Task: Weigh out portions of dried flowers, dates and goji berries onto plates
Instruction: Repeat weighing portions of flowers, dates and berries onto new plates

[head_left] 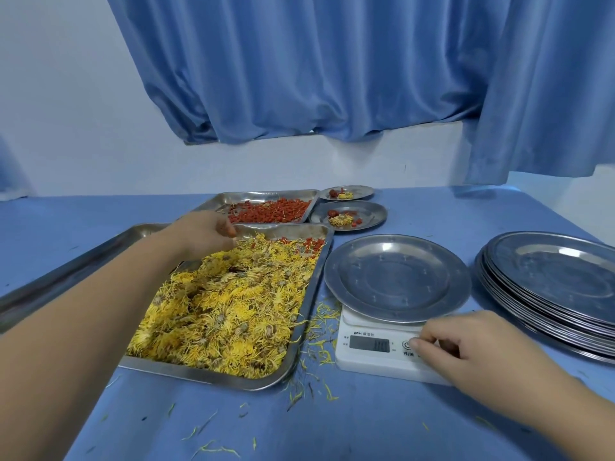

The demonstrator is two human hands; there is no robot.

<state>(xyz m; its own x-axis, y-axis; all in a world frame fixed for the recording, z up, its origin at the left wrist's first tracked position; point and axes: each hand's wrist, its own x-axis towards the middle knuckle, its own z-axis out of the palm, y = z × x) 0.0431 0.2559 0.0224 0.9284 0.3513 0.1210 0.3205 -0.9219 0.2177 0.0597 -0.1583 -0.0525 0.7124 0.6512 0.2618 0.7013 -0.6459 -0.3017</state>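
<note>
A steel tray (312, 294) heaped with yellow dried flowers (233, 311) lies at the centre, with some goji berries in its far right corner. Behind it, a second tray (266, 195) holds goji berries (269, 211). My left hand (203, 236) hovers over the far left end of the flower tray, fingers curled downward; what they hold is hidden. An empty steel plate (396, 277) sits on the white scale (369, 359). My right hand (466, 346) rests on the scale's front, a fingertip on its button beside the display.
Two small plates (366, 214) (357, 192) with portions of flowers, goji berries and dates stand at the back. A stack of empty plates (549, 281) is at the right. Another tray (66, 277) lies under my left forearm. Loose petals litter the blue table (382, 424).
</note>
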